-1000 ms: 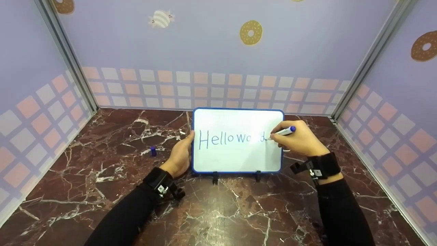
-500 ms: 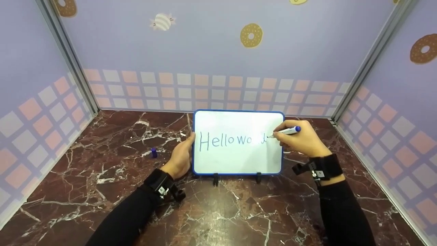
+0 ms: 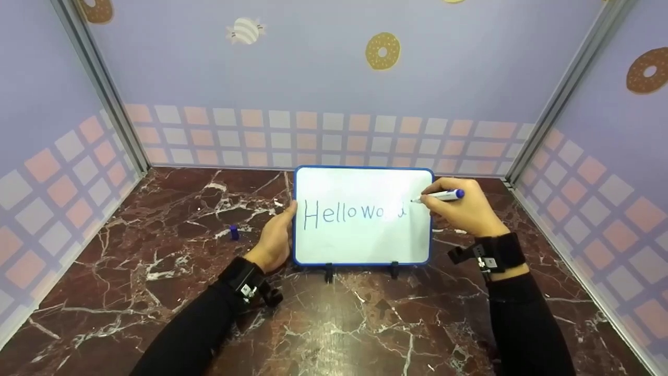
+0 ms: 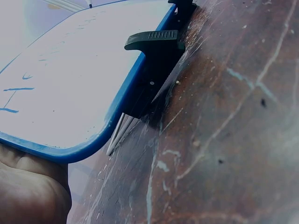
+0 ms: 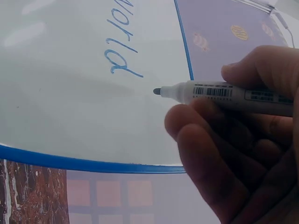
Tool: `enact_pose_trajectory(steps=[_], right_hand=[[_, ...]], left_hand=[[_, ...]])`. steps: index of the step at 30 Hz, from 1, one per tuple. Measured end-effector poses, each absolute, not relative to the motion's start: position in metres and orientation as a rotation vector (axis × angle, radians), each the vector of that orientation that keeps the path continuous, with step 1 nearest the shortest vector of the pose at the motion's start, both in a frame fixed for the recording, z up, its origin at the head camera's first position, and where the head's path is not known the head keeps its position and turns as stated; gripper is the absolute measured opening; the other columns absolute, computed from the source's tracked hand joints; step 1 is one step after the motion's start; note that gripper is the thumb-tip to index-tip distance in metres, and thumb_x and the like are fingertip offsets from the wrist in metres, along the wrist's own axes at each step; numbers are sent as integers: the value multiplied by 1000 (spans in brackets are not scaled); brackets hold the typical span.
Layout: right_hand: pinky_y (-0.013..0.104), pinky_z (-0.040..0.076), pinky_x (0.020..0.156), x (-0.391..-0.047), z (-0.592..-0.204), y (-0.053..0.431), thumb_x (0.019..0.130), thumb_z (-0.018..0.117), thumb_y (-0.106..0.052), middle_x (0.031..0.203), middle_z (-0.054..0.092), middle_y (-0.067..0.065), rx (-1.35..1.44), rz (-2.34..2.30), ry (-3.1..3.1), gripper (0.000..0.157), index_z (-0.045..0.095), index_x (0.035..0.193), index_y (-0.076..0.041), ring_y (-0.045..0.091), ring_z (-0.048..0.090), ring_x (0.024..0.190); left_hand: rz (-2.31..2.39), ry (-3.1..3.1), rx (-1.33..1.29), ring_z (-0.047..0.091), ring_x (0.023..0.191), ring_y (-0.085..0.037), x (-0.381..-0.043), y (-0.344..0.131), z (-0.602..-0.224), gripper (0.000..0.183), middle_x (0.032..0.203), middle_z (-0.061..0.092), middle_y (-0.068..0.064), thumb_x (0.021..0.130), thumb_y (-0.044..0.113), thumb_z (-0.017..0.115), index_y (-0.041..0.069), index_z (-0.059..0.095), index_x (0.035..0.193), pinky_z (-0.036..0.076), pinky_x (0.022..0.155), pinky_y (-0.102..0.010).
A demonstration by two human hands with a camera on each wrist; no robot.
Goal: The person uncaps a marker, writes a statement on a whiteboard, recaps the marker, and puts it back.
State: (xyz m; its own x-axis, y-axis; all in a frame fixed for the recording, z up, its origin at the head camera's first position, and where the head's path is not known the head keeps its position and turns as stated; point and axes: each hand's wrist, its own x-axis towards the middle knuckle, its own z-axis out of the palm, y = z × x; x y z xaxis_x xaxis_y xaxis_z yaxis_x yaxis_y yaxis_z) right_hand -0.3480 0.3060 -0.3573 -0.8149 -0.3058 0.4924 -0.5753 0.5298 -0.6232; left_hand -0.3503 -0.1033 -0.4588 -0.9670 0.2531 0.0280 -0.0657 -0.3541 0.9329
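Observation:
A small whiteboard [image 3: 360,240] with a blue frame leans upright in a stand with black clips [image 3: 329,272]. Blue handwriting reading "Hello world" [image 3: 334,213] runs across it, partly washed out by glare in the head view; "world" is legible in the right wrist view. My left hand [image 3: 274,237] grips the board's left edge, thumb along the frame and the other fingers hidden behind. Between thumb and fingers, my right hand [image 3: 462,206] holds an uncapped whiteboard marker [image 5: 215,93], its dark tip just beyond the final "d" and close over the board.
A blue marker cap [image 3: 234,232] stands on the dark red marbled table [image 3: 334,324], left of my left hand. Patterned panels [image 3: 323,78] close off the back and both sides, joined by metal corner posts [image 3: 107,89].
My right hand has shifted slightly right, taking the marker tip from the end of the "d" to a spot up and right of it. The left hand keeps its hold on the whiteboard.

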Motion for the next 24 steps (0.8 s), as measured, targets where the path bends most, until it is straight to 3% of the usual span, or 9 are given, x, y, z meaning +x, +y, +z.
enact_pose_trajectory(steps=[6,16,24], right_hand=[[30,65,58,-347,-356,307,102,81,-5,96,80,10,730,1151,-2451,6,83,106,-2,17,76,64],[20,59,62,-348,-357,308,103,81,-9,104,82,10,733,1090,-2451,5,85,105,-6,12,72,68],[20,60,67,-348,-358,307,103,81,-10,106,81,8,720,1034,-2475,6,85,107,-7,16,74,72]], left_hand=[[2433,1653,240,77,114,-33,-350,-103,-459,60,134,76,-18,121,51,41,5,61,153,66,93,-51],[2436,1646,216,78,111,-34,-349,-103,-458,57,132,77,-18,121,49,41,5,61,151,66,91,-52],[2435,1651,211,78,109,-33,-349,-102,-458,56,129,78,-18,121,49,42,6,62,150,66,90,-51]])
